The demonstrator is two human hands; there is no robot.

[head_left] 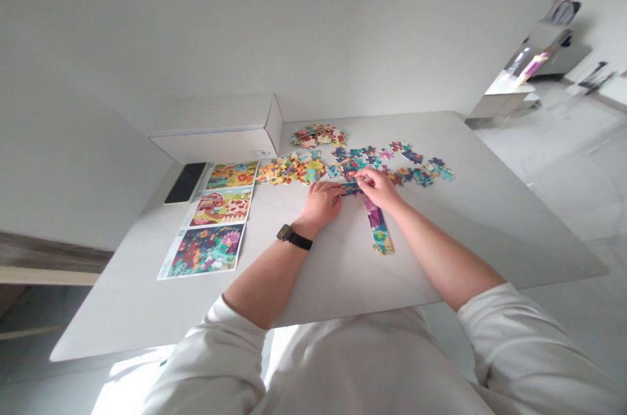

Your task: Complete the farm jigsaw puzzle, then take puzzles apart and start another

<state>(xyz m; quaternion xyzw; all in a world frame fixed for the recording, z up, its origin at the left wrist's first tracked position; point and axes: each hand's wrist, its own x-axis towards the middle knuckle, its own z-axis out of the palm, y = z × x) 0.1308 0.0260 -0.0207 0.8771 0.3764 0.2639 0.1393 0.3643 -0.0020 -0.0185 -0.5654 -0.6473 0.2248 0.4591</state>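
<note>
A joined strip of dark blue puzzle pieces (351,189) lies on the table in front of me. At its left end my left hand (323,202) rests with curled fingers closed on the edge. My right hand (378,189) pinches at the right part of this strip, thumb and forefinger together on a puzzle piece mostly hidden by the fingers. Below the right hand, a joined column of purple, teal and yellow puzzle pieces (379,229) runs toward me. Loose dark blue pieces (362,155) lie just beyond both hands.
Yellow puzzle pieces (294,168) are heaped to the left, with a red and cream pile (318,135) behind. More loose pieces (431,173) spread rightward. Three picture sheets (208,248), a black phone (186,182) and a white box (215,134) occupy the left side.
</note>
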